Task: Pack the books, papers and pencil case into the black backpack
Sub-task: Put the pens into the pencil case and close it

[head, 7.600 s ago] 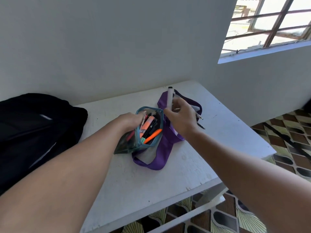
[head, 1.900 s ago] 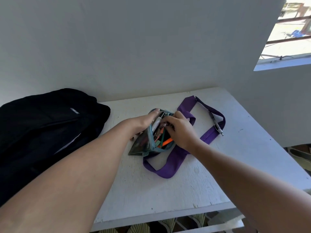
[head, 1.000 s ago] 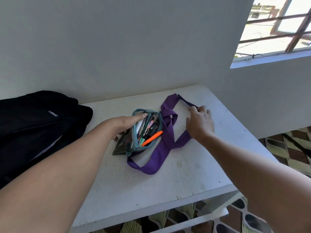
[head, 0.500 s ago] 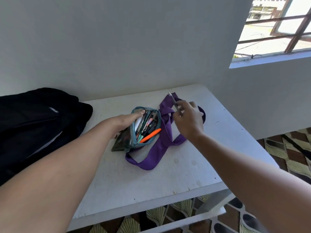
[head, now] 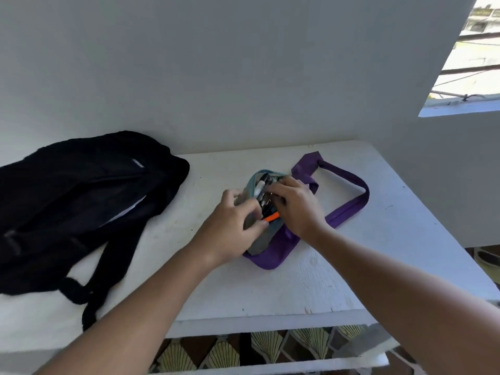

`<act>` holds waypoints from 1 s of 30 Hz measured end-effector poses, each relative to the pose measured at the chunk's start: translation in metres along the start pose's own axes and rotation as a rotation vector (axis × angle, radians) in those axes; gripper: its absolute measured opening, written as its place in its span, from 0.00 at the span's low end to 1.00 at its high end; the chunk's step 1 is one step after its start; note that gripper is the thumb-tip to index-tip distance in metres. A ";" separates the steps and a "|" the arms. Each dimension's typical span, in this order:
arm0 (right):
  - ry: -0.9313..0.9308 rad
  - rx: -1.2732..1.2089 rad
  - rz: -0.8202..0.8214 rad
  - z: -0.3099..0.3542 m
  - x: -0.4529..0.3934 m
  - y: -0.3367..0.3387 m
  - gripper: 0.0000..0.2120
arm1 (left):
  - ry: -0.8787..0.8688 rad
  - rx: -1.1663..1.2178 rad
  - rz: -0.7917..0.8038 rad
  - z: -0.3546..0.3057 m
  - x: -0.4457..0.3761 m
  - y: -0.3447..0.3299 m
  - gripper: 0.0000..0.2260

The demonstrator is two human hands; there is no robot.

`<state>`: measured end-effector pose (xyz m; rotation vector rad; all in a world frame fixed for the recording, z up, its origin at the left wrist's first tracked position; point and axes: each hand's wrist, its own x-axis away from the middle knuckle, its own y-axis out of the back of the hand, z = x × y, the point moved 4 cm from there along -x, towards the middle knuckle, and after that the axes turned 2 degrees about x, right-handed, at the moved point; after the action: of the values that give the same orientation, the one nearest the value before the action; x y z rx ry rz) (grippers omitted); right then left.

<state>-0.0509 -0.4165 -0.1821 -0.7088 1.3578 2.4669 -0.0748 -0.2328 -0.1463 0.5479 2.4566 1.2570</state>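
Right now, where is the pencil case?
In the head view, the pencil case lies mid-table on the purple strap, right of the black backpack, held between the left hand and right hand.

Right hand: the right hand (head: 296, 209), which half a second ago pinched a thin pen above the purple strap, is now down on the open mouth of the teal fabric pencil case (head: 259, 212), fingers curled in among the pens; the thin pen cannot be told apart.
Left hand: the left hand (head: 232, 231) has shifted from the case's far rim to gripping its near side, thumb by the orange marker (head: 270, 217).
Purple fabric strap (head: 349, 209): its loop lies wider toward the table's right edge.
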 end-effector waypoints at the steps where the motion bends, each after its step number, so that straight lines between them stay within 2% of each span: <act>1: 0.004 0.002 0.061 0.002 -0.002 -0.005 0.15 | -0.001 -0.076 0.029 -0.001 0.005 -0.004 0.09; 4: -0.028 -0.020 0.197 0.004 -0.008 -0.013 0.18 | -0.037 -0.251 -0.017 0.002 0.008 -0.013 0.10; 7: -0.033 -0.076 0.234 0.006 -0.008 -0.009 0.21 | -0.036 -0.226 -0.134 0.007 0.005 -0.014 0.06; 9: -0.005 -0.074 0.173 0.006 -0.006 -0.002 0.21 | 0.019 -0.087 -0.217 0.011 0.006 -0.009 0.04; 12: 0.016 0.079 0.008 0.001 -0.003 0.008 0.18 | 0.115 0.131 -0.294 0.023 0.004 0.001 0.06; 15: -0.025 0.200 -0.051 -0.007 -0.007 0.011 0.14 | 0.188 0.300 -0.327 0.034 0.001 0.014 0.07; 18: -0.096 0.158 -0.019 -0.006 -0.017 0.011 0.15 | 0.204 0.370 -0.321 0.042 0.002 0.025 0.07; 20: -0.188 0.071 0.062 -0.002 -0.026 0.006 0.15 | 0.194 0.374 -0.321 0.047 0.003 0.029 0.07; 24: -0.486 0.076 0.263 0.000 -0.046 -0.016 0.18 | 0.164 0.378 -0.394 0.054 0.006 0.032 0.06; 25: -0.586 0.013 0.285 -0.001 -0.049 -0.018 0.19 | 0.142 0.380 -0.433 0.055 0.007 0.033 0.06; 27: -0.680 -0.200 0.254 0.008 -0.056 -0.014 0.18 | 0.098 0.379 -0.520 0.056 0.011 0.034 0.06; 30: -0.563 -0.215 0.073 0.024 -0.066 -0.001 0.14 | 0.040 0.367 -0.636 0.057 0.018 0.041 0.04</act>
<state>-0.0016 -0.3946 -0.1377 0.0185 0.9280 2.6075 -0.0569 -0.1626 -0.1468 -0.1861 2.5913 0.5741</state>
